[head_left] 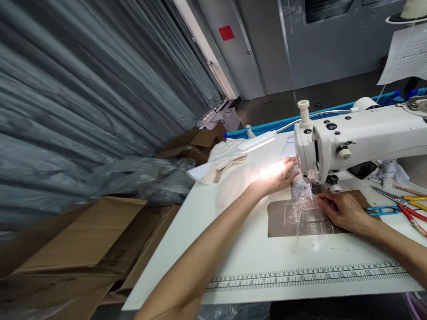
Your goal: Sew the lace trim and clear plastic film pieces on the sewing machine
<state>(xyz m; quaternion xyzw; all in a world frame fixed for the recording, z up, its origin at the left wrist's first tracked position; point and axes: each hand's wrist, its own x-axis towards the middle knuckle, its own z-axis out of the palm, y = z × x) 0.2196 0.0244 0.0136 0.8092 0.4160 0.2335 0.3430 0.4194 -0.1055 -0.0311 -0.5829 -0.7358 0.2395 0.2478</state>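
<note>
A white sewing machine [373,138] stands on the white table, its needle area above a brown plate [278,220] partly covered by shiny clear film or tape. My left hand [283,174] lies with fingers stretched out just left of the machine head, under bright lamp light. Closed fingertips of my right hand [343,211] press together right beside the presser foot [313,188]; what they pinch is too small to make out. Between the hands, a small sheer piece with red marks [302,190] lies by the foot. A pale thread or narrow strip [300,213] trails across the plate.
Blue thread snips [383,210], scissors with red handles [408,218] and yellow-handled ones [415,198] lie at right. A printed ruler [293,280] runs along the front edge. A lamp [256,142] and pale cloth [223,166] are at the back left; cardboard boxes [80,235] stand left.
</note>
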